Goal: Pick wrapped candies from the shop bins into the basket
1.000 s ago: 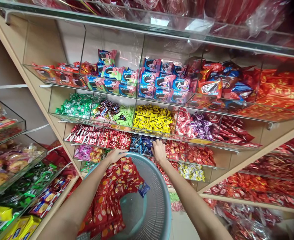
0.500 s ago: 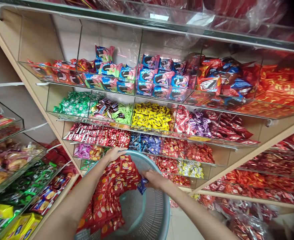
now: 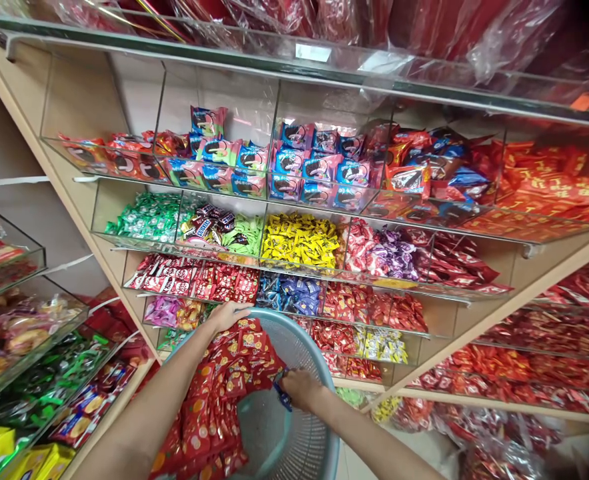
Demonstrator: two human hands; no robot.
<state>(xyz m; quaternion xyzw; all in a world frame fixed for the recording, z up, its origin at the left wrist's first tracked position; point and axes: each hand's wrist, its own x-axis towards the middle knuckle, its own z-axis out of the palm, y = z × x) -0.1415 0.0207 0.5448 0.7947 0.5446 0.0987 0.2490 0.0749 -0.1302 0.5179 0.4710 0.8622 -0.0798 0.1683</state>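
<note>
A blue-green plastic basket (image 3: 317, 427) is below me, with red candy packets printed with orange slices (image 3: 219, 400) heaped over its left and middle. My left hand (image 3: 228, 316) is closed over the basket's far rim, its fingertips mostly hidden. Inside the basket on the right, my right hand (image 3: 300, 389) grips a small dark blue candy packet (image 3: 283, 395) beside the red heap. The bare basket floor shows below that hand. Just past the rim, similar blue candy packets (image 3: 301, 295) lie in a clear shelf compartment.
Glass-fronted shelves (image 3: 399, 220) rise ahead, filled with yellow candies (image 3: 301, 240), green candies (image 3: 147, 217) and blue-pink cookie packs (image 3: 289, 160). More stocked shelves flank both sides. Plastic-wrapped bags (image 3: 499, 437) stand low on the right.
My right hand has lowered slightly within the basket, still gripping the blue packet. The view has tilted a little, so the shelves sit lower. My left hand stays on the rim.
</note>
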